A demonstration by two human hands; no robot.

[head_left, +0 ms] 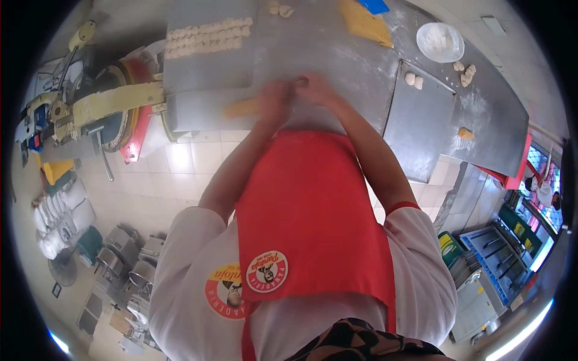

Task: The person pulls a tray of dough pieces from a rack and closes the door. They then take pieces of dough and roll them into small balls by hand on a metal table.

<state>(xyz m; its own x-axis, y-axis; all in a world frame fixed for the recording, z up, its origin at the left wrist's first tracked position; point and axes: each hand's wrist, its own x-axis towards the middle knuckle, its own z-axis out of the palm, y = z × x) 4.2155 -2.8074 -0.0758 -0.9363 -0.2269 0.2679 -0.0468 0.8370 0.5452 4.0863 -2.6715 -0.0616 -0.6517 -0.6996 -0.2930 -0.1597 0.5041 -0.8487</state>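
Observation:
My left hand (277, 101) and my right hand (315, 88) are close together over the near part of the metal table (337, 66). Motion smears the fingers of both, so what they hold, if anything, cannot be made out. Beside my left hand, toward the table's front edge, lies a blurred flat yellow piece (241, 108). Ahead and to the left, a metal tray (208, 75) carries rows of small pale dough pieces (208, 37). A few more dough lumps (281, 9) sit at the far edge.
Right of me a second tray (419, 120) holds two dough balls (413, 80). Beyond it are a white bowl of flour (440, 43), more dough lumps (467, 76) and a small yellow-brown piece (465, 133). A yellow sheet (365, 23) lies far ahead. Machinery with a cream arm (117, 106) adjoins the table's left end.

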